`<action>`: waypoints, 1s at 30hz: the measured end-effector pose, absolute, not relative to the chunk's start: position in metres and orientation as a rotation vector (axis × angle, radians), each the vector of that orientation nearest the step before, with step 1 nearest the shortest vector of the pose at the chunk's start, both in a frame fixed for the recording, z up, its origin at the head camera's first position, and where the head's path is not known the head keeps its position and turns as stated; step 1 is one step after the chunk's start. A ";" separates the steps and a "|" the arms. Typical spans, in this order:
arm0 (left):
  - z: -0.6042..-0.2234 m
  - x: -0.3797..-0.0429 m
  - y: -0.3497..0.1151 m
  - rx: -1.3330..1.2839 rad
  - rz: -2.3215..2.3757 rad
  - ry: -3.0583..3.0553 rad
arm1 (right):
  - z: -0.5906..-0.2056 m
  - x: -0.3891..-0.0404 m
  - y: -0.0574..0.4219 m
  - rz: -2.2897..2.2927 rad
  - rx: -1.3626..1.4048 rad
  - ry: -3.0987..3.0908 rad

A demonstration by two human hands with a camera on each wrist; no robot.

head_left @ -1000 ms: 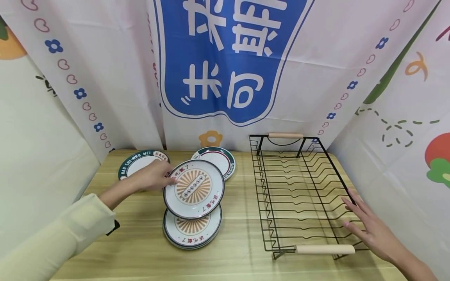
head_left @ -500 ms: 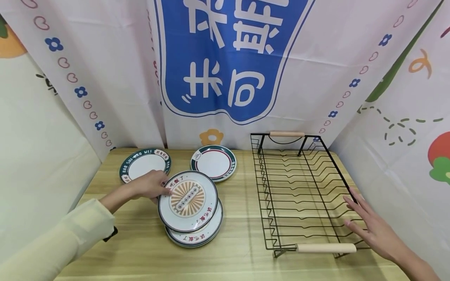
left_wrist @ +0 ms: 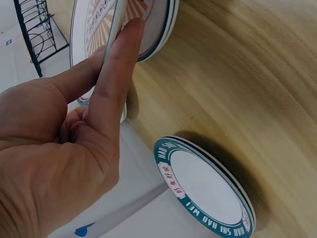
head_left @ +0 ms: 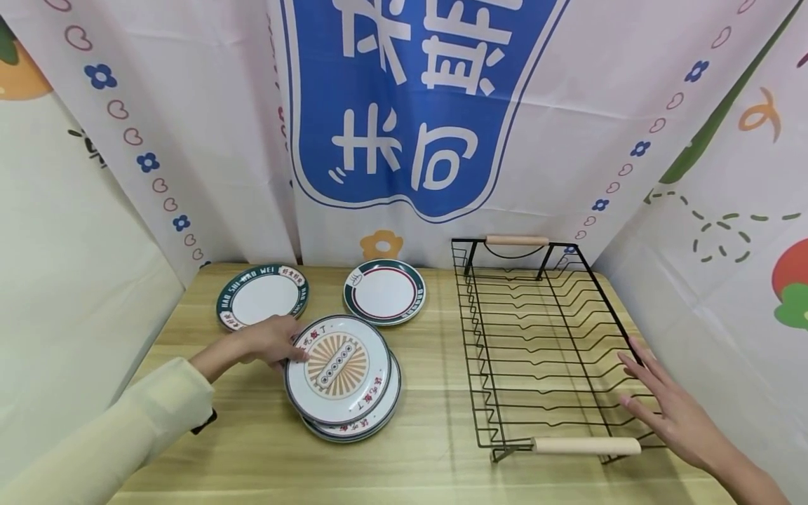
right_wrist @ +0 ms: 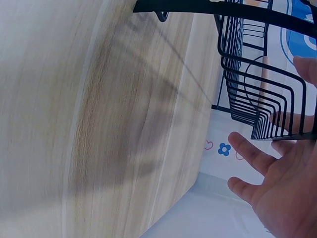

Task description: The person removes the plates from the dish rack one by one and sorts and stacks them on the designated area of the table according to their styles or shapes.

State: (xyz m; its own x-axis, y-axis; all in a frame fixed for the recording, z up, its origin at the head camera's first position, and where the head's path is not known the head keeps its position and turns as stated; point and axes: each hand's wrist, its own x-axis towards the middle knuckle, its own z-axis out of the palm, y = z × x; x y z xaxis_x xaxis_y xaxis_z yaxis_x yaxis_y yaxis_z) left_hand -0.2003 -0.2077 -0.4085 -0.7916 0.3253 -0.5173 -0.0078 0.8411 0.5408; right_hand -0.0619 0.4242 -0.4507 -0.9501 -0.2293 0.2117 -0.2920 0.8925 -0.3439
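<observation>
A white plate (head_left: 337,368) with a dark rim, orange sunburst and red characters is pinched at its left edge by my left hand (head_left: 268,340). The thumb lies on its upper face, and the left wrist view shows a finger on the underside. The plate is tilted over matching stacked plates (head_left: 391,398), partly covering them; whether it touches them is unclear. My right hand (head_left: 678,417) rests at the right rim of a black wire dish rack (head_left: 587,447), fingers extended and spread. In the right wrist view, those fingers (right_wrist: 255,156) lie beside the rack's wires.
Behind my left hand lie green-rimmed plates (head_left: 264,296), stacked in the left wrist view. Another green-rimmed plate (head_left: 384,293) with a red ring sits at the back middle. Printed cloth (head_left: 555,175) hangs behind the wooden table (head_left: 429,463) and along its sides.
My left hand has lowered the sunburst plate toward me, onto or just above the stack. The back middle plate is now fully uncovered. The right hand stays at the rack.
</observation>
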 end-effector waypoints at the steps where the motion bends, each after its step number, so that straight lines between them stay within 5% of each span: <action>1: -0.409 -0.200 -0.208 0.223 0.702 2.398 | -0.451 -0.062 0.424 0.566 0.400 -2.891; 30: -0.443 -0.189 -0.196 0.258 0.487 2.443 | -0.442 -0.063 0.423 0.479 0.417 -2.961</action>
